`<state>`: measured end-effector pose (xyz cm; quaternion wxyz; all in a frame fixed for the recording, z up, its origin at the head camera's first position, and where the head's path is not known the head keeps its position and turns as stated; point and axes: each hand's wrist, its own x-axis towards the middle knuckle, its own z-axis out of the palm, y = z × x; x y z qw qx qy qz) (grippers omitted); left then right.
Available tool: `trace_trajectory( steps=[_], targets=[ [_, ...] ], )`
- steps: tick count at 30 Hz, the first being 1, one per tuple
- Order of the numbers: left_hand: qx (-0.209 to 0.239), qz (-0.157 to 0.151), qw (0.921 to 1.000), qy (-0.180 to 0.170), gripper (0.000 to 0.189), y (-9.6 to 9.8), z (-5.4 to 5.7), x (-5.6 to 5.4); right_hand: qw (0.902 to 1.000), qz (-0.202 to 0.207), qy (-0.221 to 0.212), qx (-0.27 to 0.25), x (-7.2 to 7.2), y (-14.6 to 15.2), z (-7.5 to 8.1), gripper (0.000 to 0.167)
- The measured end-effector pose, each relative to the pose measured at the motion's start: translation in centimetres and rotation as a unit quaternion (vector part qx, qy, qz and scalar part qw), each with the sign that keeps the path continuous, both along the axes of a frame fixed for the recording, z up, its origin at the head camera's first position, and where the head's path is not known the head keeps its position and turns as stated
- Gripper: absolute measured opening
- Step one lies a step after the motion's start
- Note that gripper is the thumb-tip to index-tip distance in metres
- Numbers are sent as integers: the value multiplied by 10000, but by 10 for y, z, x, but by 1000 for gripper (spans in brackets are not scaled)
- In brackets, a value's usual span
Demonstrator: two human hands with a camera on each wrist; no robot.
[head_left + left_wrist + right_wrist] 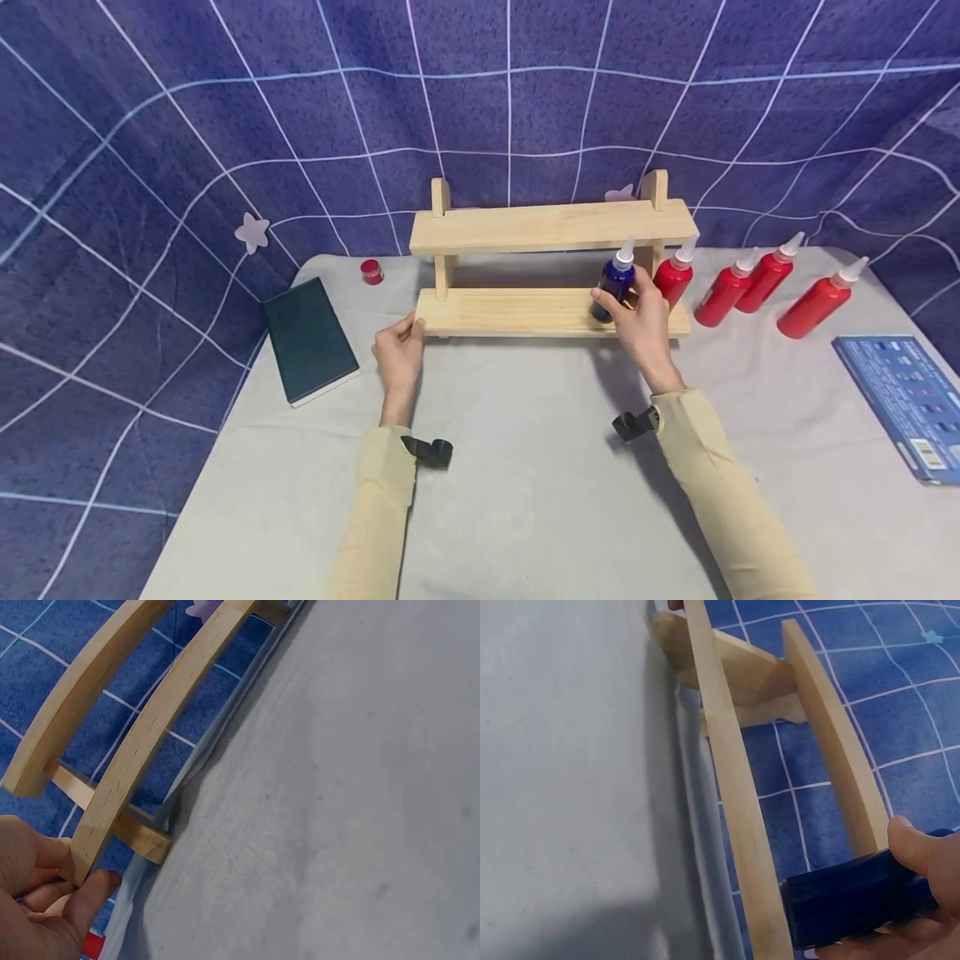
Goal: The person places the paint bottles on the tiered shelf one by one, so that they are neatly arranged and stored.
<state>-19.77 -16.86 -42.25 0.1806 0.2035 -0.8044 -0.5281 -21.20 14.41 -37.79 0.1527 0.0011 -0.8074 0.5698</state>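
A two-tier wooden shelf (517, 312) stands at the back of the table. My left hand (399, 354) pinches the left end of its lower board, thumb and fingers on either side of the edge in the left wrist view. In my right hand (647, 325) is a dark blue squeeze bottle (617, 283) with a white pointed cap, held upright at the right part of the lower board. The right wrist view shows the blue bottle's base (810, 915) at the board's edge; I cannot tell whether it bears on the wood. Just right of it, a red bottle (672, 279) stands on the lower board, partly hidden by my hand.
Several red squeeze bottles (772, 279) stand on the table right of the shelf. A blue flat box (903, 404) lies at the far right. Leftward are a dark green book (309, 342) and a small red jar (371, 272). A blue gridded curtain (480, 108) hangs behind.
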Motion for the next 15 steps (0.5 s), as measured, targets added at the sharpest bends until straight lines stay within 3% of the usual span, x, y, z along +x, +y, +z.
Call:
trace_trajectory(
  steps=[15],
  targets=[
    [-27,84,9999,54,27,2,-2,0,9991,-17,-119,415,-3,2,-1,48]
  ],
)
